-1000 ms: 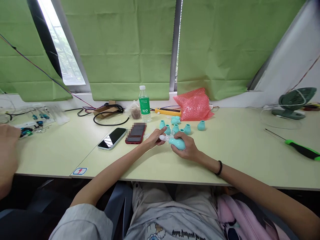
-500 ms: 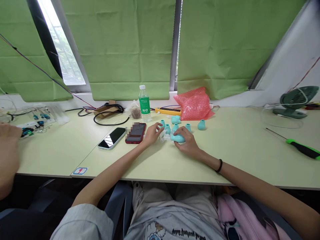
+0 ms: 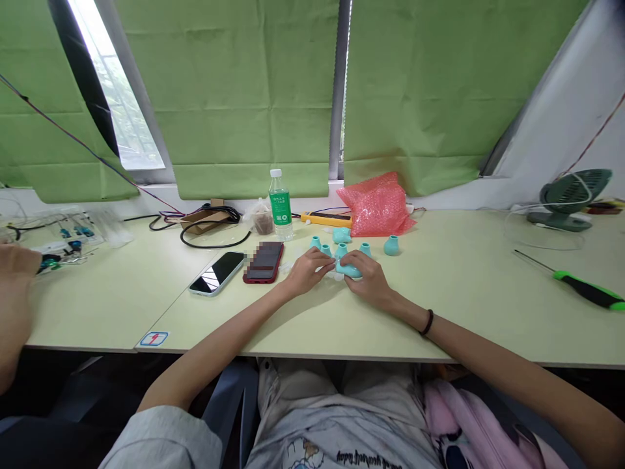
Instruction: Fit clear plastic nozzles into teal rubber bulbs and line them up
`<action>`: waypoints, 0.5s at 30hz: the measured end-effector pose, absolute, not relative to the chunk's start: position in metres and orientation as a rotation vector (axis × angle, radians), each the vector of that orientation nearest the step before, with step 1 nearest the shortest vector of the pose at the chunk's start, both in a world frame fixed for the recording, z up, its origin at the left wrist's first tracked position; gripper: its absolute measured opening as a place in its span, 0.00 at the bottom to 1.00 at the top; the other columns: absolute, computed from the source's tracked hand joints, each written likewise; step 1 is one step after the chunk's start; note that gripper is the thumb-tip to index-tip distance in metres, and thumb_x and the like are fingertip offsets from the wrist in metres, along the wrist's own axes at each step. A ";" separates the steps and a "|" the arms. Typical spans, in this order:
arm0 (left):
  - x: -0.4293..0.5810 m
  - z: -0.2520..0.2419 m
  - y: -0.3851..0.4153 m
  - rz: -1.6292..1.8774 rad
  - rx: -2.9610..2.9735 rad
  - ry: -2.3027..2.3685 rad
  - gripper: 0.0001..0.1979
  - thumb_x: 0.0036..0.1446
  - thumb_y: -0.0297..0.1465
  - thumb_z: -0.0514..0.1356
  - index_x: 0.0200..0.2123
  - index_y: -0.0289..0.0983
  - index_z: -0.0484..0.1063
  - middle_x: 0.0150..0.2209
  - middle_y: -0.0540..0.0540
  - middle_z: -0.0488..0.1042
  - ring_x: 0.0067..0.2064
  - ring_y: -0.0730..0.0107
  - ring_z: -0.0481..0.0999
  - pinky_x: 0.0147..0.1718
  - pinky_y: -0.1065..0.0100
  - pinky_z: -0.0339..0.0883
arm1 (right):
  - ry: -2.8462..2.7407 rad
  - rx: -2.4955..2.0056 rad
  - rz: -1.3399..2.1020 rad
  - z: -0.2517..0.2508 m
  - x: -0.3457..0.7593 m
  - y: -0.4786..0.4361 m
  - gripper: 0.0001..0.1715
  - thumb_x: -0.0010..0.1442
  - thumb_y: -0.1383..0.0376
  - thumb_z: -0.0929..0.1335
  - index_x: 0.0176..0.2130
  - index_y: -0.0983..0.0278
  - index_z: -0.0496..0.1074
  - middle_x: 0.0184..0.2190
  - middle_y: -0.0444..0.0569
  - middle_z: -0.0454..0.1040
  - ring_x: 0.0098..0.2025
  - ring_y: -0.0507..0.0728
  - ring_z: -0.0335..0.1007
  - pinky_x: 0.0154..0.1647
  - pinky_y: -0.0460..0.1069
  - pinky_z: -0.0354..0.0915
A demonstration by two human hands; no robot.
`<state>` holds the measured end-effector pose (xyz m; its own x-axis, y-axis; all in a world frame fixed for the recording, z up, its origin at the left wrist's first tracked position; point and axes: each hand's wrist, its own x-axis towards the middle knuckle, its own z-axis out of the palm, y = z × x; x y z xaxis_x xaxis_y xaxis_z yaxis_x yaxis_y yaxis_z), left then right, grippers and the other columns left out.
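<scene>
My right hand [image 3: 370,281] is closed on a teal bulb-shaped part [image 3: 349,270] resting on the pale desk [image 3: 459,293]. My left hand [image 3: 306,272] is pinched on the clear tube end of that same part, right beside the right hand. Several small teal caps [image 3: 364,249] stand in a loose row just behind my hands, one of them [image 3: 391,245] off to the right.
A red phone [image 3: 264,261] and a white-edged phone [image 3: 217,272] lie left of my hands. Behind are a green-label bottle [image 3: 280,205], pink bubble wrap [image 3: 377,204], black cables [image 3: 208,227]. A green-handled screwdriver [image 3: 583,290] and fan [image 3: 569,197] sit right. Another person's hand [image 3: 14,306] is far left.
Both hands moved a little away from me toward the row of caps with the teal part, then came together on it, the left fingers closing on its tube end.
</scene>
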<state>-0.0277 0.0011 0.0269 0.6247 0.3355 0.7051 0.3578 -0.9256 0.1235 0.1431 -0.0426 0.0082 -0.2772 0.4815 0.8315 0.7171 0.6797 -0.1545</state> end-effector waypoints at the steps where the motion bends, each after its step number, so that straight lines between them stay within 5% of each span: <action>1: -0.027 0.026 0.002 -1.217 -2.759 -0.586 0.12 0.53 0.33 0.50 0.32 0.35 0.71 0.31 0.44 0.72 0.35 0.70 0.65 0.33 0.68 0.62 | -1.928 -0.931 -0.326 0.009 0.143 -0.043 0.17 0.40 0.77 0.61 0.32 0.62 0.64 0.32 0.48 0.67 0.36 0.56 0.63 0.32 0.49 0.61; 15: -0.028 0.031 -0.002 -1.163 -2.753 -0.593 0.10 0.53 0.32 0.51 0.28 0.35 0.70 0.28 0.47 0.72 0.34 0.71 0.64 0.31 0.69 0.62 | -1.974 -0.888 -0.410 0.010 0.145 -0.043 0.16 0.40 0.79 0.61 0.30 0.63 0.63 0.31 0.49 0.66 0.35 0.56 0.62 0.30 0.48 0.61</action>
